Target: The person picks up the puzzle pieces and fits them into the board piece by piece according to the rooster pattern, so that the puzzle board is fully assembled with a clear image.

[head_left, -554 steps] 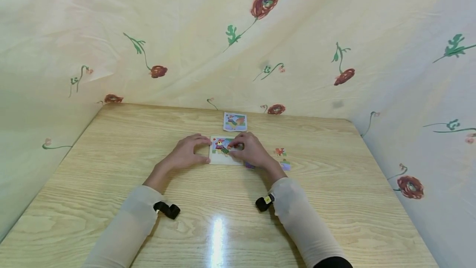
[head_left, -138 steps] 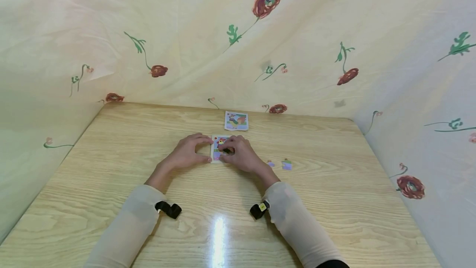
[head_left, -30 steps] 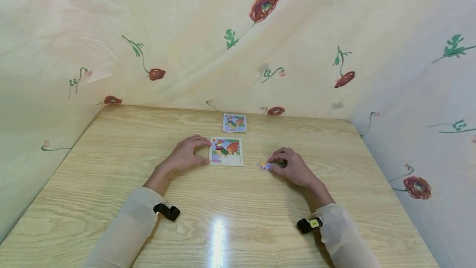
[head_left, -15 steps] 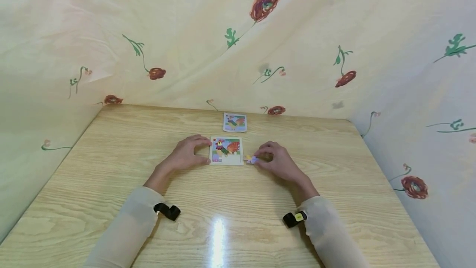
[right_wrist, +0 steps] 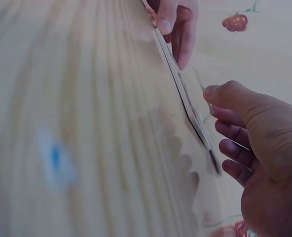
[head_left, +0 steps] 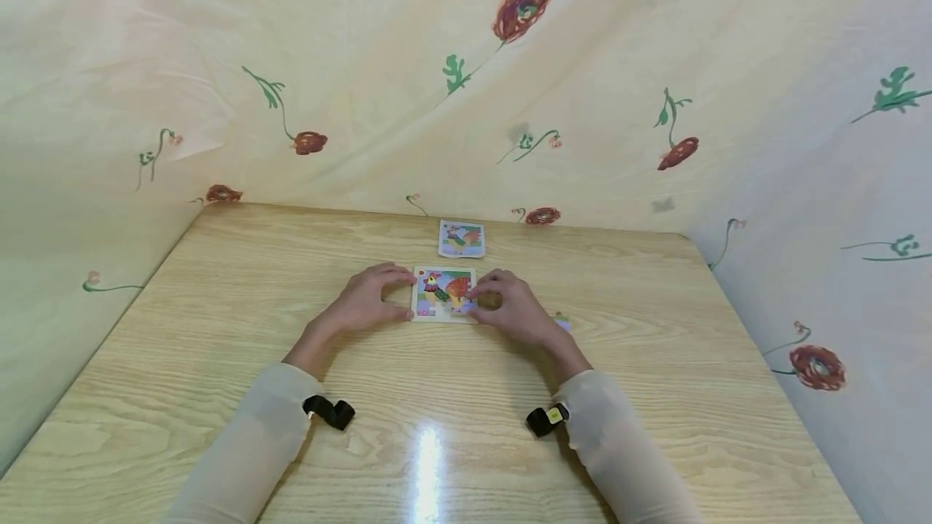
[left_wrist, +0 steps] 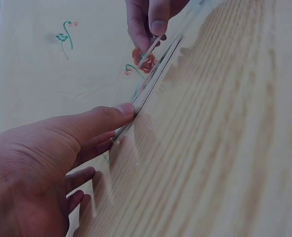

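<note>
A white-rimmed puzzle board [head_left: 446, 319] with a rooster picture lies flat mid-table. My left hand [head_left: 362, 299] holds its left edge, thumb at the near corner and fingers near the far one; the left wrist view shows the thumb [left_wrist: 117, 111] on the rim. Between thumb and fingers my right hand [head_left: 510, 310] pinches a puzzle piece [head_left: 460, 307] over the board's lower right part. In the left wrist view this piece [left_wrist: 150, 52] is tilted, slightly above the board. A bare white gap shows in the board's bottom row. Fingertips partly cover the piece.
Behind the board lies a picture card [head_left: 462, 240] with the same rooster. One loose puzzle piece [head_left: 561, 320], purple and green, lies to the right, beyond my right wrist. A flowered cloth [head_left: 364, 87] hangs around the wooden table [head_left: 349, 459].
My right hand has picked up a yellow-and-purple piece from the table at right and carried it left over the board. Earlier, other pieces went into the board. My left hand has stayed put.
</note>
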Tool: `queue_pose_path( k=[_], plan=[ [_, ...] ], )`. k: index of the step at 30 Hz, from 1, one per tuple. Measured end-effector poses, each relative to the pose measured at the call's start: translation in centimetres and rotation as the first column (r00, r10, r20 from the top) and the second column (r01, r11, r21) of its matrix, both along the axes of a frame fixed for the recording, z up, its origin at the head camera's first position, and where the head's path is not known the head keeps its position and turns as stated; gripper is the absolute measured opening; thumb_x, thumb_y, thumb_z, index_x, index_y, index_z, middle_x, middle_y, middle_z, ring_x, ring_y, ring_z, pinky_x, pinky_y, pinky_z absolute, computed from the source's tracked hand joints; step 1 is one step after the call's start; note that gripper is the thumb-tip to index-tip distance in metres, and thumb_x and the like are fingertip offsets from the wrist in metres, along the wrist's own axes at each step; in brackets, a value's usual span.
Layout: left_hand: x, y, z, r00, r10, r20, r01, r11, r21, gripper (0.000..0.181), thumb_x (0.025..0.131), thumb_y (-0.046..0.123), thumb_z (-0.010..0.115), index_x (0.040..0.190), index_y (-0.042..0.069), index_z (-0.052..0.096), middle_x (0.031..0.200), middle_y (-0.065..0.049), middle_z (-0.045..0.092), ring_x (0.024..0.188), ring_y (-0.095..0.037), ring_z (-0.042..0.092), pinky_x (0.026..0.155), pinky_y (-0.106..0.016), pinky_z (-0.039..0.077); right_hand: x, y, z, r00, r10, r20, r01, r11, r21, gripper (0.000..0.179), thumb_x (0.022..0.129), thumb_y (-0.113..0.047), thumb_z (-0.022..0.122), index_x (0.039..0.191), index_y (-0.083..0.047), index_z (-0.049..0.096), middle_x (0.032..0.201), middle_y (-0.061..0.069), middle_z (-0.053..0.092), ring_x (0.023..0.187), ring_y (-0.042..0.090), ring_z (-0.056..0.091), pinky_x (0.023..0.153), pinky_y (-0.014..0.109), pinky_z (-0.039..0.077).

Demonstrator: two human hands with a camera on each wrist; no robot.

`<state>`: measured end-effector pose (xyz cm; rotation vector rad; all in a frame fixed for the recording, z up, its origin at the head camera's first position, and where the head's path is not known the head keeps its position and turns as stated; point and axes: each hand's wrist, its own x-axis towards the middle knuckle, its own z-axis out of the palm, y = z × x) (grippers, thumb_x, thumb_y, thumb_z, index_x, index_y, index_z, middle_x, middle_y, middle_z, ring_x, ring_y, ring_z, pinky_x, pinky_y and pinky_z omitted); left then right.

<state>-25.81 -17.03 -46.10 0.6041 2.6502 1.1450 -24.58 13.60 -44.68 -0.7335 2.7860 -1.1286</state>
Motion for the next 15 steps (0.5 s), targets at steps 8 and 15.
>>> queue_pose_path(
  k=[8, 15],
  plan=[
    [-0.1, 0.1, 0.1, 1.000, 0.010, 0.011, -0.010, 1.000, 0.002, 0.061, 0.086, 0.034, 0.082, 0.142, 0.019, 0.064, 0.160, -0.008, 0.048, 0.157, -0.037, 0.029, 0.125, -0.068, 0.021, -0.5, -1.5, -0.1, 0.999, 0.019, 0.029, -0.019, 1.000, 0.018, 0.020, 0.090, -0.025, 0.081, 0.108, -0.016, 0.080, 0.116, 0.003, 0.066, 0.108, 0.022, 0.058, 0.091, 0.038, 0.050],
    [-0.1, 0.1, 0.2, 1.000, 0.003, 0.004, -0.003, 1.000, 0.009, 0.060, 0.085, 0.033, 0.082, 0.141, 0.018, 0.064, 0.156, -0.009, 0.051, 0.152, -0.037, 0.037, 0.123, -0.065, 0.028, -0.7, -2.3, -0.1, 0.999, 0.030, 0.018, -0.031, 0.998, 0.052, 0.017, 0.088, -0.025, 0.082, 0.104, -0.017, 0.081, 0.108, 0.002, 0.067, 0.093, 0.019, 0.054, 0.077, 0.031, 0.048]
  ],
)
